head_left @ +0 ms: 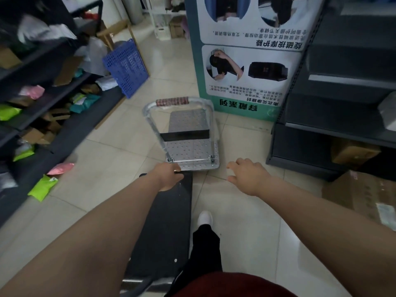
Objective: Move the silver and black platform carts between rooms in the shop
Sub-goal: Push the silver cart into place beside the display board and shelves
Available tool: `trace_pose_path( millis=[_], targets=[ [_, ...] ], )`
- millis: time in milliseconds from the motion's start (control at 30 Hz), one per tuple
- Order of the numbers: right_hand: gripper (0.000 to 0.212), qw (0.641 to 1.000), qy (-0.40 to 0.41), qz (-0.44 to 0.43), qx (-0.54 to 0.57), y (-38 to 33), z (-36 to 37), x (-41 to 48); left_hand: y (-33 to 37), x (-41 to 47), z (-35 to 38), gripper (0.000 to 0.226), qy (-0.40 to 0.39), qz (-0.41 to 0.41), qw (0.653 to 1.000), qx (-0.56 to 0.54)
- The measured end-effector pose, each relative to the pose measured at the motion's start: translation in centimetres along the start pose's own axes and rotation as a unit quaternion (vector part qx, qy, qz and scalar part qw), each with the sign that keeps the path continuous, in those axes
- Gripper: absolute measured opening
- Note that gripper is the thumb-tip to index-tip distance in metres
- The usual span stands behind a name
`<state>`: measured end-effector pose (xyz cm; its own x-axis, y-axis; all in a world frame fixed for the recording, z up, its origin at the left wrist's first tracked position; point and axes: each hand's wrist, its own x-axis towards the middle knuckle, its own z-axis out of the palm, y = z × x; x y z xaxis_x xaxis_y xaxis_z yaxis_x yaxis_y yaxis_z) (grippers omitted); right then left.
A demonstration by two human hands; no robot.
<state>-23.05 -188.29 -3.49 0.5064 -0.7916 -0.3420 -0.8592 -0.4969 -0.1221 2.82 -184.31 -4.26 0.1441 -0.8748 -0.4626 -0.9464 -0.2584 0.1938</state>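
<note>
The silver platform cart (190, 151) stands on the tiled floor just ahead. Its handle (172, 102) is upright, with a reddish wrapped grip on top, and a black band crosses its perforated deck. The black platform cart (165, 221) stretches from my left hand down toward my body, and a metal bar shows at its near end. My left hand (168, 175) is closed on the black cart's far edge, right by the silver cart's near left corner. My right hand (248, 176) hovers with fingers spread, holding nothing, just right of the silver cart's near right corner.
Dark shelving (42, 93) stuffed with parcels lines the left, with green and pink parcels (42, 187) on the floor. A blue perforated crate (126, 67) leans farther back. A poster board (246, 61) stands behind the silver cart. More dark shelves (342, 103) and a cardboard box (364, 194) are on the right.
</note>
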Motion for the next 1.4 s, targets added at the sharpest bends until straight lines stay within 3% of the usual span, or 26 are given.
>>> trace_pose_path(
  millis=[200,533,667,867,1067,1233,1400],
  targets=[
    [0.045,1.0,0.011,-0.007,-0.023,1.1,-4.4,10.8,-2.2,9.2,-3.7,0.044,0.007,-0.007,1.0,0.003],
    [0.042,0.999,0.036,0.003,0.013,-0.5,-11.3,30.4,-8.0,24.4,-15.0,0.058,0.101,-0.044,0.994,-0.027],
    [0.04,0.998,0.061,0.009,0.032,0.0,-11.5,35.3,-9.4,28.3,-16.4,0.065,0.088,-0.071,0.993,-0.016],
    [0.049,0.999,0.015,0.014,0.042,1.4,-10.3,40.0,-9.5,32.3,-16.2,0.064,0.054,-0.062,0.997,0.008],
    [0.038,0.997,-0.026,0.013,0.065,1.1,-8.7,42.7,-8.9,35.4,-15.3,0.051,0.018,-0.016,1.0,0.015],
    [0.024,0.99,-0.008,0.014,0.141,1.1,-8.1,43.6,-9.9,36.5,-15.2,0.045,0.013,0.001,1.0,0.0],
    [0.024,0.988,-0.016,0.005,0.153,1.9,-8.1,43.6,-9.5,36.6,-14.5,0.044,0.017,0.003,1.0,-0.016]
  ],
)
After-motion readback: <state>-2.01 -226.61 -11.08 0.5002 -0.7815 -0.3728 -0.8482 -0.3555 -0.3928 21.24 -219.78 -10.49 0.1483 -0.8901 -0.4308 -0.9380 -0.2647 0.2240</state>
